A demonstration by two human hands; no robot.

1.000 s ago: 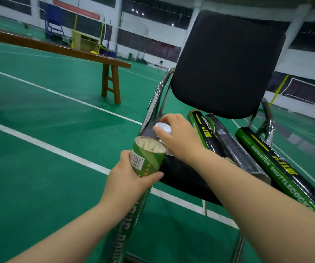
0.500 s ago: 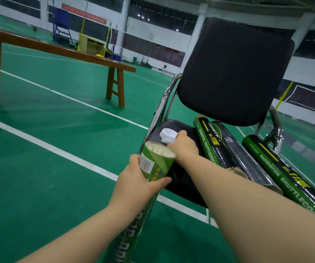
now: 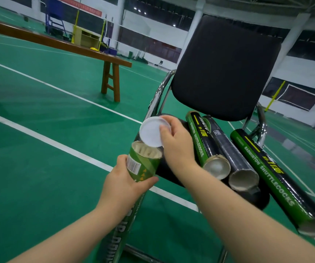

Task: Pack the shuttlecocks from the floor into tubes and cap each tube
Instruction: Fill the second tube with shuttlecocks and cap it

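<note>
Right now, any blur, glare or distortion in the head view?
Head view: wide-angle bends the pillars and court lines toward the edges; right hand and white cap slightly motion-smeared; wooden bench soft at the left edge; mild sheen on the rightmost tube; held tube fairly sharp.

place: indoor badminton hall | floor: green court (image 3: 39, 173) with white lines (image 3: 58, 145) | around: yellow net post (image 3: 274, 96), wooden bench (image 3: 58, 43) | chair (image 3: 225, 69): shuttlecock tubes (image 3: 263, 164)

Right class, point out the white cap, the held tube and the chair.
white cap (image 3: 150, 133), head view, its flat round face.
held tube (image 3: 150, 165), head view, green wall below the open rim.
chair (image 3: 227, 67), head view, black backrest.
</note>
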